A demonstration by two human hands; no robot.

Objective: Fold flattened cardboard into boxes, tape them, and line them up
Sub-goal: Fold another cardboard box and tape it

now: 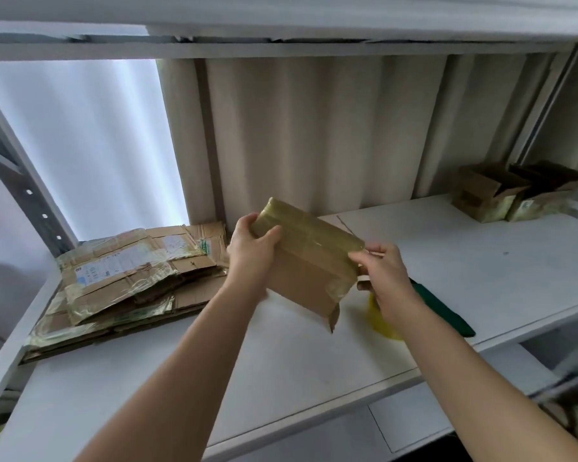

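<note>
1. The left hand point(252, 248) grips the upper left corner of a cardboard box point(309, 261), thumb curled over its taped top; the box is tilted, held above the white shelf point(481, 261).
2. The right hand point(386, 273) pinches the box's right taped corner with its fingertips.
3. Left of the left fingers lies a stack of flattened cardboard point(131, 278) on the shelf.
4. Just under the right fingers sits a yellow tape roll point(379, 316); beside it a green-handled tool point(442, 310).
5. Far right of the right fingers, two folded boxes point(511, 191) stand side by side.

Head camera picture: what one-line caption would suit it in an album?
Left hand and right hand hold a taped cardboard box above a white shelf, flattened cardboard stacked alongside.
</note>
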